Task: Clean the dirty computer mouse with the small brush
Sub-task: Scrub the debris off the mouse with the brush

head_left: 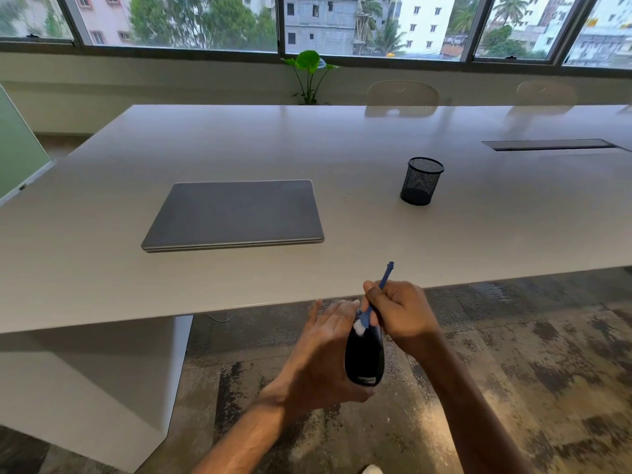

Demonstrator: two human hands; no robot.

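Observation:
A black computer mouse (364,357) is held in front of the table's near edge, over the floor, resting in my left hand (321,354), which cradles it from the left and below. My right hand (402,314) grips a small blue brush (376,299) by its handle, which points up and away. The brush's white bristles touch the front end of the mouse. The far tip of the mouse is hidden by the brush and my fingers.
A closed grey laptop (236,213) lies on the white table (102,186). A black mesh pen cup (421,181) stands to its right. A cable slot (550,144) is at the far right, with chairs (403,94) and a plant (309,75) beyond.

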